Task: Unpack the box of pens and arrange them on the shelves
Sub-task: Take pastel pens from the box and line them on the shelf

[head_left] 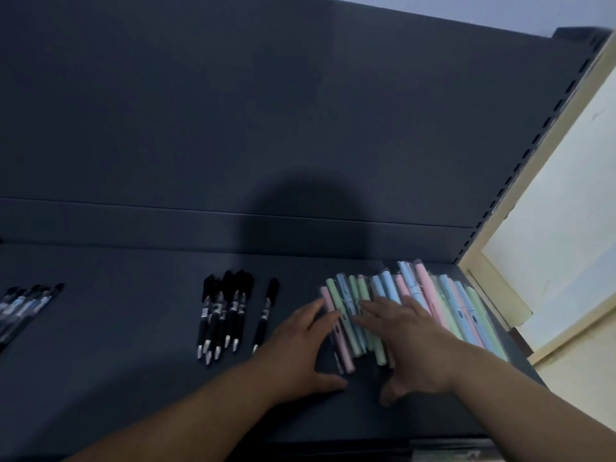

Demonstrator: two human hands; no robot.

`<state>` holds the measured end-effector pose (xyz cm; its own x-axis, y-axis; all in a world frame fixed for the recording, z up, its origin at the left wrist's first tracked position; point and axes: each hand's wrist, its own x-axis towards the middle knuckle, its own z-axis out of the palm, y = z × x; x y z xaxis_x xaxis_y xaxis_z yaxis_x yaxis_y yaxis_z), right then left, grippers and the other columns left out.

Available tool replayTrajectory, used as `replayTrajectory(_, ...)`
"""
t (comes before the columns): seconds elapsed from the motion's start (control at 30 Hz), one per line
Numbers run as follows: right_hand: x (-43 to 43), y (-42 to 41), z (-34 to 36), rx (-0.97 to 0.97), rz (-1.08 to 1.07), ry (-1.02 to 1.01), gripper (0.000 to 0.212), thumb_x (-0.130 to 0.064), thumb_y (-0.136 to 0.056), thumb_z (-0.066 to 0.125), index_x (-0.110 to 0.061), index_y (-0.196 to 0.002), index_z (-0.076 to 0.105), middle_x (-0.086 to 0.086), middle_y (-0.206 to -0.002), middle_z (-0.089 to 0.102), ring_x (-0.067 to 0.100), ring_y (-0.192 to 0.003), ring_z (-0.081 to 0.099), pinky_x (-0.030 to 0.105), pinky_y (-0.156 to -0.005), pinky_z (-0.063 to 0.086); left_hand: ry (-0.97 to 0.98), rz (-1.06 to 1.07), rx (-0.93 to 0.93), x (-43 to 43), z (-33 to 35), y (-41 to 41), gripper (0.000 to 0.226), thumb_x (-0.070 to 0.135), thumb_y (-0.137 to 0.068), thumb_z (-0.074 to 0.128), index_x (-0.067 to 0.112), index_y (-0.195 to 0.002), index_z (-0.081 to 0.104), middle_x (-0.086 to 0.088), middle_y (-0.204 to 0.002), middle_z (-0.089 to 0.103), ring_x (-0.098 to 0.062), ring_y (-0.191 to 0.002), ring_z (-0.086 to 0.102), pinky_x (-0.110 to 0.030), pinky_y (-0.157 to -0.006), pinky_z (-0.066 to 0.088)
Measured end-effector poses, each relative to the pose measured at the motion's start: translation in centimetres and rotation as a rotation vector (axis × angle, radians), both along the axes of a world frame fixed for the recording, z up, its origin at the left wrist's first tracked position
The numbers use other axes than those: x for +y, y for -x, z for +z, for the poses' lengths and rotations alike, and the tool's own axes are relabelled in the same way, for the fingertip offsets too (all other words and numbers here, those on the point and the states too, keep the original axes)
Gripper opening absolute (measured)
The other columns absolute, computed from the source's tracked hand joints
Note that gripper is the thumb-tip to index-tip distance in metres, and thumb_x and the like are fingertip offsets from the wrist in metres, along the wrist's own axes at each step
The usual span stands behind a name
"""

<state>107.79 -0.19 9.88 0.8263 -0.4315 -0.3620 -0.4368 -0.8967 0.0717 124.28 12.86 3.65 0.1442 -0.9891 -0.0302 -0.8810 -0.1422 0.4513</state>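
Note:
A row of pastel pens point(413, 295) in pink, green and blue lies side by side on the dark shelf point(133, 345) at the right. My left hand point(300, 348) rests flat at the row's left end, fingers spread and touching the leftmost pink pen point(340, 341). My right hand point(410, 341) lies palm down across the middle of the row, fingers apart. Neither hand grips a pen. A cluster of black pens point(221, 315) lies to the left, with a single black pen point(265, 315) beside it.
More dark pens point(23, 308) lie at the shelf's far left edge. The shelf's dark back panel point(266, 111) rises behind. A slotted upright point(533, 145) and a cream wall point(566, 211) bound the right side. The box is out of view.

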Motion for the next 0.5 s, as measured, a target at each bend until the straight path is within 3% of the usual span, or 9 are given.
replayTrajectory(0.07, -0.3, 0.0, -0.2, 0.036, 0.023, 0.016, 0.118, -0.061, -0.064, 0.076, -0.035, -0.154, 0.003, -0.01, -0.162, -0.006, 0.011, -0.148, -0.009, 0.04, -0.118, -0.012, -0.047, 0.025, -0.018, -0.7, -0.4, 0.2, 0.105, 0.069, -0.072, 0.063, 0.036, -0.151, 0.001, 0.014, -0.157, -0.015, -0.012, -0.145, -0.005, -0.03, -0.119, 0.007)
replayTrajectory(0.17, -1.4, -0.7, -0.6, -0.04, 0.052, 0.041, 0.108, -0.053, -0.072, 0.074, -0.034, -0.154, 0.006, -0.008, -0.163, 0.001, 0.01, -0.149, 0.002, 0.044, -0.118, -0.015, -0.081, 0.05, -0.07, -1.2, -0.3, 0.0, 0.107, 0.074, -0.069, 0.059, 0.035, -0.151, 0.002, 0.012, -0.158, -0.01, -0.011, -0.144, -0.002, -0.031, -0.118, 0.002)
replayTrajectory(0.3, -2.5, -1.2, -1.1, -0.058, 0.076, 0.019, 0.095, -0.045, -0.08, 0.07, -0.032, -0.154, 0.012, -0.006, -0.163, 0.007, 0.012, -0.148, 0.009, 0.047, -0.118, -0.013, -0.136, 0.14, -0.068, -1.0, 0.0, -0.7, 0.125, 0.089, -0.045, 0.046, 0.038, -0.15, 0.003, 0.011, -0.159, -0.003, -0.009, -0.145, -0.001, -0.032, -0.117, -0.005)
replayTrajectory(0.5, -3.0, -1.7, -1.3, -0.105, 0.206, -0.004, 0.1, -0.056, -0.076, 0.07, -0.034, -0.153, 0.011, -0.005, -0.163, 0.001, 0.014, -0.149, 0.0, 0.051, -0.117, -0.013, -0.02, 0.261, -0.084, -0.1, -0.2, -0.4, 0.124, 0.098, -0.045, 0.003, 0.035, -0.15, 0.013, 0.013, -0.159, 0.006, -0.005, -0.145, 0.004, -0.023, -0.115, -0.008)
